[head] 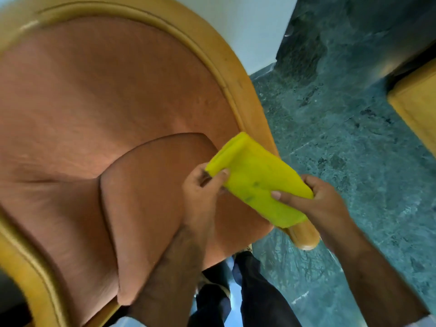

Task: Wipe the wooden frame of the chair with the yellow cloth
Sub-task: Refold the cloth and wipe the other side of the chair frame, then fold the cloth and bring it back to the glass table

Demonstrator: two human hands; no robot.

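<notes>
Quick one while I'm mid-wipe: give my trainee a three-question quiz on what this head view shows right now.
1. True or false: both the left hand and the right hand grip the yellow cloth.
2. Which part of the chair does the cloth lie over? A) the seat cushion B) the wooden armrest C) the top of the wooden frame
3. Fill in: the floor beside the chair is dark ____ stone.

Key:
1. True; the left hand pinches the upper end, the right hand the lower side.
2. B; the armrest's rounded end pokes out below the cloth.
3. Green.
</notes>
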